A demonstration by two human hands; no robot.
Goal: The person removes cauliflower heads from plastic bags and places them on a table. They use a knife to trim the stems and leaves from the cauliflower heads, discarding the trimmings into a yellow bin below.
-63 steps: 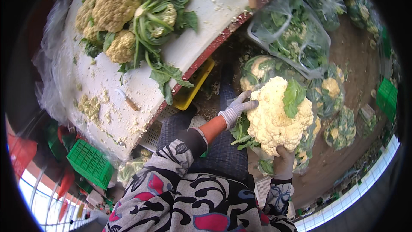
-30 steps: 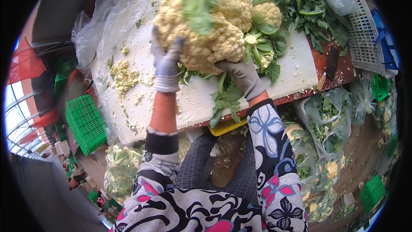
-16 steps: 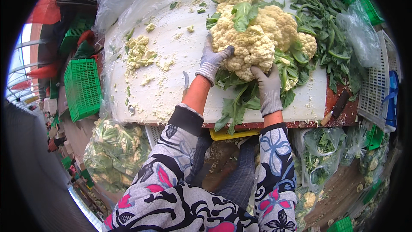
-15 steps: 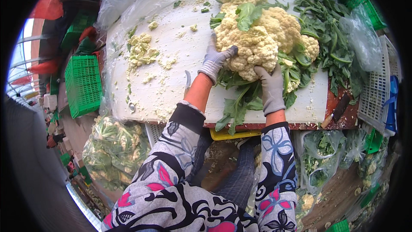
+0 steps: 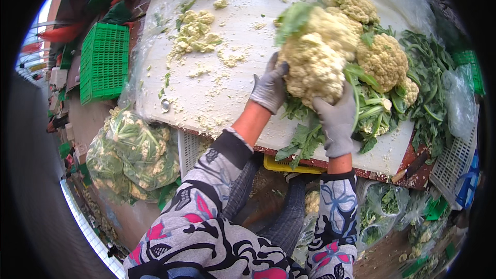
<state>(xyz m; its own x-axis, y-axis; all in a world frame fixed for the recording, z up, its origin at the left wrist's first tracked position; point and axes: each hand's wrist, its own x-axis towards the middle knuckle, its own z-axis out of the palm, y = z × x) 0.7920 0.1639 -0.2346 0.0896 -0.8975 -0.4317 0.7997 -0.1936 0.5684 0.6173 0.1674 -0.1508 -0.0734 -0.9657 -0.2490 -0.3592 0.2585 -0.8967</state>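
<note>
My left hand (image 5: pixel 268 82), in a grey knit glove, grips the left side of a big pale cauliflower (image 5: pixel 315 59) with a leaf on top, slightly blurred. My right hand (image 5: pixel 336 116), also gloved, holds it from below on the near side. Just right of it lie more cauliflower heads (image 5: pixel 380 62) with green leaves and cut stems, on a white board (image 5: pixel 222 98). A pile of pale trimmed bits (image 5: pixel 194 31) sits on the board's upper left. A wooden-handled knife (image 5: pixel 407 170) rests on the red surface at the board's right edge.
A green crate (image 5: pixel 103 62) stands at left, above bagged cauliflowers (image 5: pixel 134 155). Loose leaves (image 5: pixel 423 93) and a white crate (image 5: pixel 449 163) are at right. A yellow crate (image 5: pixel 289 165) shows under the board's front edge, with bags of greens (image 5: pixel 382 212) nearby.
I have brought the cauliflower from beside the table onto the pile on the board. It has since tilted slightly in my hands. My view has swung round toward the board.
</note>
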